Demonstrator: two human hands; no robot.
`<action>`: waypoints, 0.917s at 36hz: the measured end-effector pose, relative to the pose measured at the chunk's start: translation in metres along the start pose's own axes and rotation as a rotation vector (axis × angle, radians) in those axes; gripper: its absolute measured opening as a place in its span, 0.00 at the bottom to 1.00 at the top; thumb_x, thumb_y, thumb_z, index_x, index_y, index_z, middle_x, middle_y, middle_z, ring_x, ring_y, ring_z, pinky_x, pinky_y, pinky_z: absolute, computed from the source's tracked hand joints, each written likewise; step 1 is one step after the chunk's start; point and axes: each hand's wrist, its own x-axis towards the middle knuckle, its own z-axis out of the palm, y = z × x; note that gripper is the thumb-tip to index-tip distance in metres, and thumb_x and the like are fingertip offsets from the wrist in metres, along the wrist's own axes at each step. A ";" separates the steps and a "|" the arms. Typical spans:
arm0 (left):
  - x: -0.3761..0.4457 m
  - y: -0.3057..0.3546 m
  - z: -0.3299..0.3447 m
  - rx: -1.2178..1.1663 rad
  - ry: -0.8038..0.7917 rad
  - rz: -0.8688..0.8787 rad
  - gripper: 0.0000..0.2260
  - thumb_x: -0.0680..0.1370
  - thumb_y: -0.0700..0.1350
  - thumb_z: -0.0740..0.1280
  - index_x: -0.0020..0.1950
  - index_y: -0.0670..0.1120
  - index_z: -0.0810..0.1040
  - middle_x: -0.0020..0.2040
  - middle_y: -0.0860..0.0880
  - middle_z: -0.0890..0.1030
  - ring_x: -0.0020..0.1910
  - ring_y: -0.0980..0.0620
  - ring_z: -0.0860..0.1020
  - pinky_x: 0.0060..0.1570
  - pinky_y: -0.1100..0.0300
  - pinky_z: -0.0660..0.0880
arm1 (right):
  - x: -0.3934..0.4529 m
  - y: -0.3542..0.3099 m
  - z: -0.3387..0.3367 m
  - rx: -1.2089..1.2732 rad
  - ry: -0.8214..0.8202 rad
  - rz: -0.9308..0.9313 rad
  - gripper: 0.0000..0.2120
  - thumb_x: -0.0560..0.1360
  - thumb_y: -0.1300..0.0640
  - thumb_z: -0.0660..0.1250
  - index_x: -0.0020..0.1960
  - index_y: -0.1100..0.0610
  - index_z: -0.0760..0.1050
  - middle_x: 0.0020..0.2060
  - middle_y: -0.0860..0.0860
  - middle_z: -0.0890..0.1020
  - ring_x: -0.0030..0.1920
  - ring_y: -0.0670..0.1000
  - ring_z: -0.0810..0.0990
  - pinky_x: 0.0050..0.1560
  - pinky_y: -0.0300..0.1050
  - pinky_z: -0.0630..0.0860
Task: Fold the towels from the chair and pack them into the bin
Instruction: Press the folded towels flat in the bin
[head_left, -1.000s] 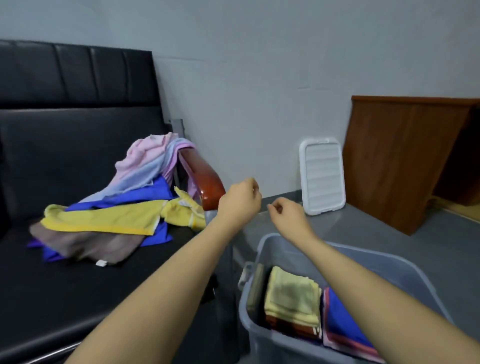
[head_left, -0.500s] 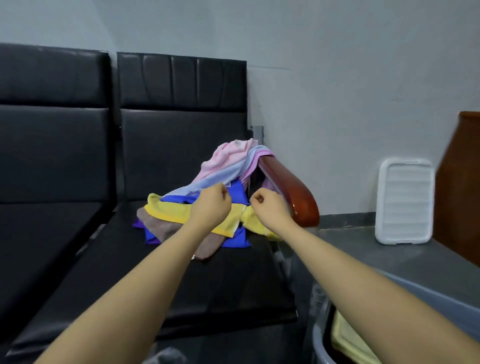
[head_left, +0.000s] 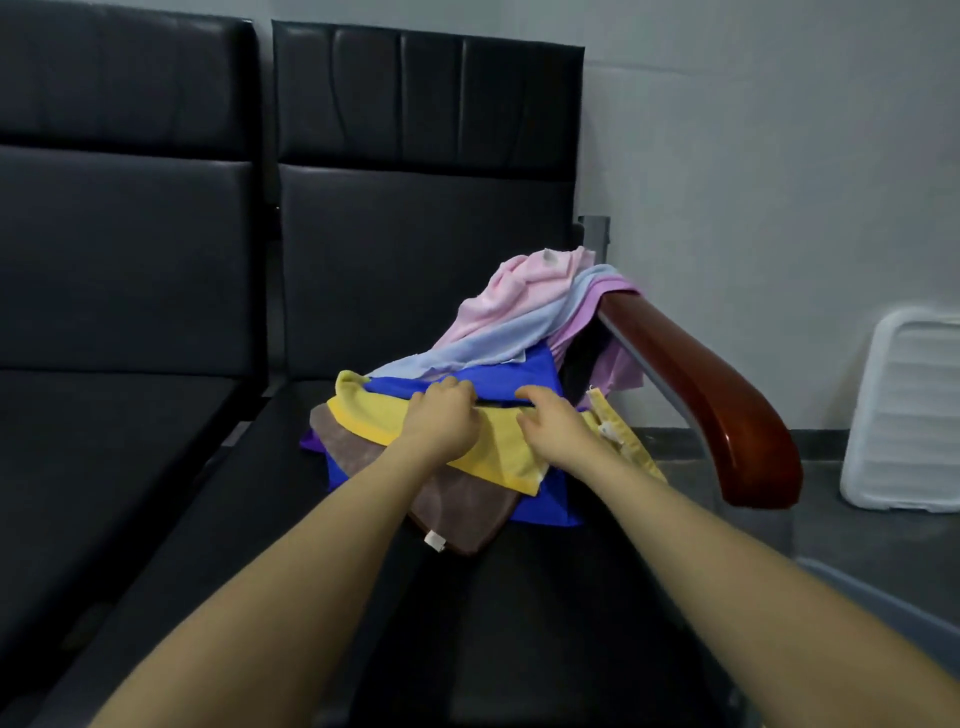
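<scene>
left hand (head_left: 441, 415): lying on the yellow towel (head_left: 498, 452), fingers reaching the blue towel (head_left: 467, 387) edge; grip loosely curled, can't tell if it's pinching cloth
right hand (head_left: 553, 428): resting on same yellow towel, fingers spread and relaxed, gripping nothing visible
towel pile: sitting on black chair (head_left: 519, 597) seat; brown towel (head_left: 467, 512) lying under yellow, pink towel (head_left: 524, 286) and pale blue towel (head_left: 498, 343) draping off wooden armrest (head_left: 701, 395)
bin (head_left: 883, 605): only a grey rim showing, lower right
white lid (head_left: 909, 415): leaning on wall
</scene>
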 end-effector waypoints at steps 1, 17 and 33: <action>0.006 -0.004 0.004 0.026 -0.028 -0.004 0.12 0.79 0.43 0.56 0.60 0.44 0.72 0.62 0.45 0.73 0.62 0.44 0.70 0.58 0.51 0.65 | 0.006 0.000 0.004 -0.039 -0.025 0.006 0.22 0.79 0.57 0.59 0.73 0.58 0.63 0.71 0.54 0.67 0.70 0.57 0.66 0.68 0.51 0.64; 0.041 -0.035 0.029 0.081 0.018 -0.033 0.11 0.80 0.42 0.55 0.56 0.43 0.75 0.58 0.44 0.74 0.57 0.42 0.71 0.51 0.53 0.65 | 0.042 0.013 0.023 -0.209 0.174 -0.040 0.19 0.82 0.58 0.52 0.71 0.54 0.66 0.67 0.49 0.71 0.64 0.54 0.68 0.60 0.48 0.62; -0.002 -0.014 -0.039 -0.138 0.318 -0.021 0.08 0.79 0.37 0.57 0.56 0.41 0.71 0.50 0.44 0.75 0.49 0.44 0.72 0.48 0.57 0.63 | -0.016 -0.044 -0.032 0.040 0.323 -0.074 0.13 0.80 0.61 0.54 0.59 0.60 0.75 0.50 0.54 0.77 0.54 0.55 0.71 0.56 0.47 0.63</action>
